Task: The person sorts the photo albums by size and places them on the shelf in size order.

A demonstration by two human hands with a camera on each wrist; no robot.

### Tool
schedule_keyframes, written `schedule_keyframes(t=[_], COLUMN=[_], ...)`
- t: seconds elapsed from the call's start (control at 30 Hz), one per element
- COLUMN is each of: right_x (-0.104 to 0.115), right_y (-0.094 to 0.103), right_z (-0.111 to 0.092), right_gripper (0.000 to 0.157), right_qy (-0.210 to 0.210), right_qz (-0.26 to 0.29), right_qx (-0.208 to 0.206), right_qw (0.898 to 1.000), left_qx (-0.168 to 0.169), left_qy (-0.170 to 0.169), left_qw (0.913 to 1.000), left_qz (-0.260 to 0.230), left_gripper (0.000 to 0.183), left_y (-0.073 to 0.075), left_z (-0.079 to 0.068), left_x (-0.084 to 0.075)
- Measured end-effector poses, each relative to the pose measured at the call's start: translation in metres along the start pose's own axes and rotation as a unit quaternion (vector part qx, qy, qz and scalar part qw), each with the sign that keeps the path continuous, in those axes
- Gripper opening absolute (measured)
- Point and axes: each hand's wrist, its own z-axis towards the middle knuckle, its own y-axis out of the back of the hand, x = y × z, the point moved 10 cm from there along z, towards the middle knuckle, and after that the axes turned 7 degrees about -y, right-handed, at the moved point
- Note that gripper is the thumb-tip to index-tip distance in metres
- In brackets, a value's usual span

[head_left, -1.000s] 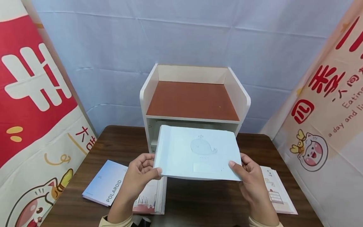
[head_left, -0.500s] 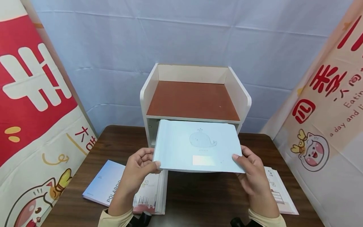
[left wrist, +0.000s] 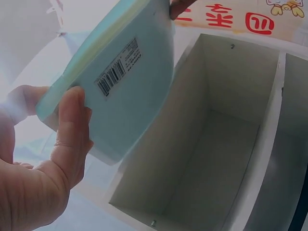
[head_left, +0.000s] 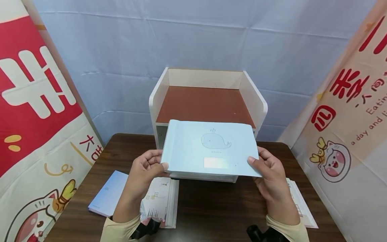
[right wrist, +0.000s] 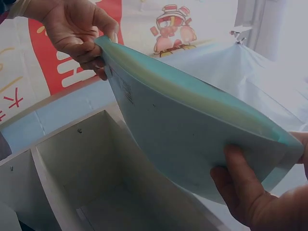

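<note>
A light blue soft-cover notebook with a whale drawing is held up in front of a small white shelf. My left hand pinches its left edge, thumb on the cover. My right hand grips the lower right corner, thumb on top. The left wrist view shows a barcode label on the underside, and the notebook hanging beside the shelf's open compartment. In the right wrist view the notebook bows downward between both hands, its page edges showing.
On the dark wood table, a blue POLAROID book and a pale illustrated book lie left, partly behind my left arm. Another white booklet lies right. Printed banners flank both sides; a blue cloth hangs behind.
Both hands have raised the notebook in the head view. It now covers the shelf's lower opening and overlaps the front edge of the brown top board. The books on the table stay put.
</note>
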Motion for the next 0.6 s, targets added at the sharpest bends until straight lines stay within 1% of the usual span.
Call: schedule_keyframes(t=[0.17, 0.27, 0.4, 0.6], right_x=[0.009, 0.014, 0.016, 0.018], right_y=[-0.007, -0.008, -0.008, -0.008], right_z=[0.001, 0.002, 0.006, 0.017], right_gripper=[0.026, 0.025, 0.024, 0.024], right_qy=[0.012, 0.016, 0.006, -0.010], right_qz=[0.001, 0.003, -0.004, -0.044], right_qx=[0.015, 0.013, 0.006, -0.008], right_qw=[1.000, 1.000, 1.000, 0.999], left_qx=[-0.004, -0.006, -0.007, -0.004], left_qy=[0.003, 0.004, 0.009, 0.016], left_qw=[1.0000, 0.9999, 0.9997, 0.9990], left_qz=[0.004, 0.011, 0.023, 0.041], left_gripper=[0.037, 0.038, 0.037, 0.036], left_y=[0.001, 0.001, 0.003, 0.006], left_z=[0.003, 0.008, 0.013, 0.024], left_x=[-0.007, -0.012, -0.016, -0.018])
